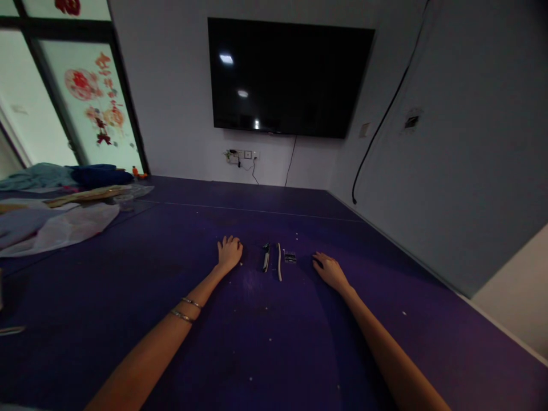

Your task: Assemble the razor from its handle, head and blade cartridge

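Observation:
On the purple tabletop (250, 319) my left hand (230, 252) lies palm down with its fingers spread, holding nothing. Just to its right is a slim black-and-white tool (266, 260), perhaps a folding razor; its exact kind is too small to tell. Beside that lies a slender, slightly bent white stick (279, 262), like a handle. A small clear packet with dark printing (290, 257) sits to the right of the stick. Farther right, my right hand (330, 270) rests on the surface, fingers outstretched and holding nothing. Neither hand touches these three things.
Plastic bags (79, 225) and folded dark blue cloth (100, 175) lie on the left. A television (291, 77) hangs on the wall above power sockets (248, 154). A black cable (381, 123) dangles down the right wall. White specks dot the tabletop.

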The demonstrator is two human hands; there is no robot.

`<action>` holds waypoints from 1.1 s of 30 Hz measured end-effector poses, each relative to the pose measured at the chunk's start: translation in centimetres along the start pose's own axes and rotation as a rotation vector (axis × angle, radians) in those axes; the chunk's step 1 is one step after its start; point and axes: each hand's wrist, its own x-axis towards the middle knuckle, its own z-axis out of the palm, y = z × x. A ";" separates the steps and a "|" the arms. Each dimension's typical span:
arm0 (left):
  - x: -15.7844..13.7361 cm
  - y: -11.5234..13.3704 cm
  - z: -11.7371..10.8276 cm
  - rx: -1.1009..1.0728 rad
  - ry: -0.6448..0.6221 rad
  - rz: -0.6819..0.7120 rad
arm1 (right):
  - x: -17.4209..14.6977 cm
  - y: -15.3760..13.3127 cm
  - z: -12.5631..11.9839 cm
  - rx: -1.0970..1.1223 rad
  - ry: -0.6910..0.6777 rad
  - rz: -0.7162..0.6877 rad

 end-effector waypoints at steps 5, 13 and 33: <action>-0.2 2.6 -1.4 -0.067 -0.054 0.079 | -0.1 -0.1 0.0 0.031 0.015 0.006; -0.8 7.2 -0.6 -0.061 -0.185 0.121 | -0.1 0.0 0.0 0.033 0.011 0.020; 0.1 8.3 -0.2 -0.417 -0.382 -0.027 | -0.1 -0.1 0.0 0.014 0.016 0.014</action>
